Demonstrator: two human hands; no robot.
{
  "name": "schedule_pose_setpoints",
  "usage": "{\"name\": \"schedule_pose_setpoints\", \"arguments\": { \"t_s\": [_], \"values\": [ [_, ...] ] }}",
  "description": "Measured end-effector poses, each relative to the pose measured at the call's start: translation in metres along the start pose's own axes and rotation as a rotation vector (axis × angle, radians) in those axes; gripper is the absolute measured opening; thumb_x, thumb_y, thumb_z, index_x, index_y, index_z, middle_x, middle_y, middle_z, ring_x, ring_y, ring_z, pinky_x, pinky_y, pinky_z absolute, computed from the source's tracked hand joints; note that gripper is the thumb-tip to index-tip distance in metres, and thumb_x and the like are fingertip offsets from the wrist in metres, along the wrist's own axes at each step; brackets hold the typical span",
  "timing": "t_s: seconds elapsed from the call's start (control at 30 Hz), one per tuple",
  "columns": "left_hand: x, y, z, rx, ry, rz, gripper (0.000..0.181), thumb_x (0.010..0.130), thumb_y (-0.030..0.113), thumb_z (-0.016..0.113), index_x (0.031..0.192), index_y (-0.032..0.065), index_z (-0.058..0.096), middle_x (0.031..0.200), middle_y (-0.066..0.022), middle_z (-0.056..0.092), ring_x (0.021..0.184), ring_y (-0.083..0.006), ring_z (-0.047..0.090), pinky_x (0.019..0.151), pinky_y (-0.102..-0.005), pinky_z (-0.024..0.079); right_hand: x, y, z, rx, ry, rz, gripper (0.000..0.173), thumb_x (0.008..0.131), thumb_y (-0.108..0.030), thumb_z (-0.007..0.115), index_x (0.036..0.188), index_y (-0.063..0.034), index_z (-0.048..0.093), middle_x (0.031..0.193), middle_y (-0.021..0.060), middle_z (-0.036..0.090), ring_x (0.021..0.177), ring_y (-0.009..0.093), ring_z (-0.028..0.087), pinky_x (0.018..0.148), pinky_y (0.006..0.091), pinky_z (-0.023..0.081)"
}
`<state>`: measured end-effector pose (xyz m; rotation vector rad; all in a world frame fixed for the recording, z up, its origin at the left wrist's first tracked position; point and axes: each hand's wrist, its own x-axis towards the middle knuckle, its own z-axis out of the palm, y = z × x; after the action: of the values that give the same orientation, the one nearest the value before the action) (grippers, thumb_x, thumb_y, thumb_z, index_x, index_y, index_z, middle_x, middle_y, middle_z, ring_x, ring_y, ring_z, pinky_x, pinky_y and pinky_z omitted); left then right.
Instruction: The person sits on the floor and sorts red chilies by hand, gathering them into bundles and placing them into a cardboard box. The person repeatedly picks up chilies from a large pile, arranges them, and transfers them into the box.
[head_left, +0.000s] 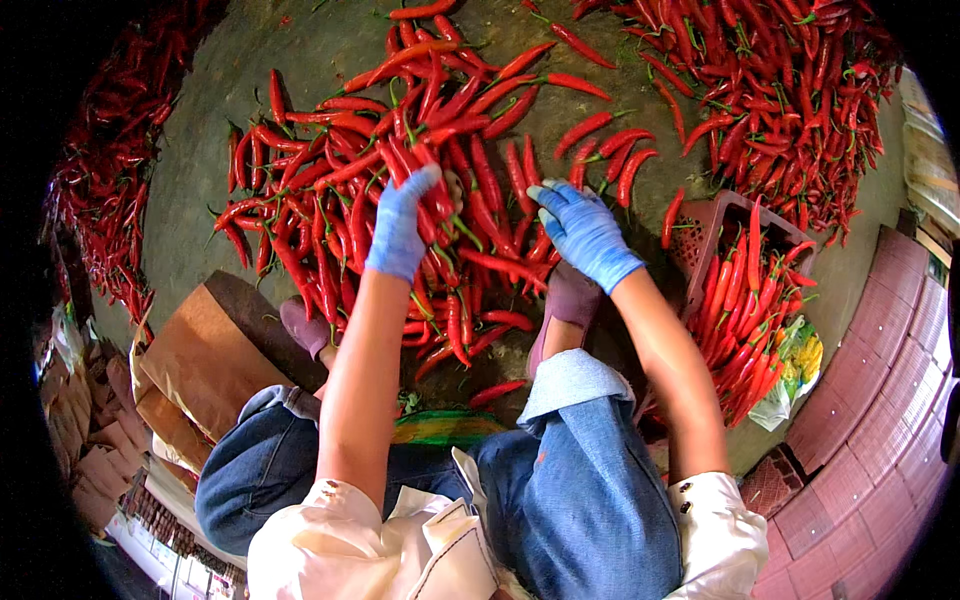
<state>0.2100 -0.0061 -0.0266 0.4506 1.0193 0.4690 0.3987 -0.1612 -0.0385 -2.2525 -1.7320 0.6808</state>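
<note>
A loose heap of red chili peppers (337, 176) with green stems lies on the floor before me. My left hand (405, 221), in a blue glove with pale fingertips, grips several red chilies (427, 184) over the middle of the heap. At the heap's right side is my right hand (581, 229), gloved alike, its fingers bent down onto chilies; whether it grips any cannot be told. To the right, a reddish plastic crate (697, 255) stands tilted, with many chilies (739, 292) lying lengthwise in it.
Larger chili piles cover the floor at the upper right (772, 97) and far left (112, 150). A brown paper sack (210, 360) stands by my left leg. Purple shoes (574, 292) flank the heap's near side. Stacked reddish crates (847, 465) line the right; a plastic bag (795, 360) lies beside the chili crate.
</note>
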Motion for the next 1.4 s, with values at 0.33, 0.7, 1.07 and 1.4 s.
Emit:
{"name": "schedule_pose_setpoints", "arguments": {
  "t_s": [0.33, 0.7, 1.07, 1.4],
  "values": [
    [0.004, 0.055, -0.028, -0.278, -0.045, 0.036, 0.034, 0.078, 0.016, 0.065, 0.105, 0.0011, 0.053, 0.092, -0.0135, 0.061, 0.083, -0.0268, 0.061, 0.078, -0.0428, 0.053, -0.012, -0.023, -0.013, -0.184, 0.055, -0.317, 0.051, 0.081, -0.046, 0.051, 0.124, -0.0184, 0.046, 0.131, 0.0095, 0.041, 0.125, 0.031, 0.032, 0.102, 0.0519, 0.022],
    [-0.090, 0.048, -0.103, -0.267, 0.149, 0.132, 0.042, 0.079, 0.017, 0.063, 0.114, 0.0025, 0.047, 0.107, -0.0151, 0.058, 0.083, -0.0255, 0.060, 0.075, -0.0380, 0.052, 0.015, -0.018, -0.016, -0.358, 0.473, -0.124, 0.033, 0.078, -0.024, 0.057, 0.110, -0.0147, 0.054, 0.112, 0.0157, 0.051, 0.103, 0.034, 0.050, 0.085, 0.0451, 0.042],
    [-0.154, -0.061, -0.070, 0.147, 0.259, -0.229, 0.039, 0.073, 0.011, 0.069, 0.106, 0.0041, 0.050, 0.082, -0.0069, 0.061, 0.064, -0.0184, 0.060, 0.057, -0.0326, 0.051, -0.038, -0.073, 0.041, -0.279, -0.463, -0.565, 0.032, 0.079, -0.016, 0.048, 0.110, -0.0199, 0.054, 0.098, 0.0067, 0.053, 0.090, 0.024, 0.054, 0.071, 0.0379, 0.045],
    [-0.112, -0.082, -0.022, 0.100, 0.159, -0.150, 0.045, 0.073, 0.014, 0.072, 0.112, 0.0063, 0.050, 0.090, -0.0020, 0.059, 0.076, -0.0138, 0.056, 0.066, -0.0284, 0.047, -0.029, -0.034, 0.014, 0.129, -0.072, -0.120, 0.025, 0.078, -0.012, 0.052, 0.103, -0.0149, 0.060, 0.104, 0.0081, 0.055, 0.094, 0.028, 0.055, 0.079, 0.0372, 0.047]
  ]
}}
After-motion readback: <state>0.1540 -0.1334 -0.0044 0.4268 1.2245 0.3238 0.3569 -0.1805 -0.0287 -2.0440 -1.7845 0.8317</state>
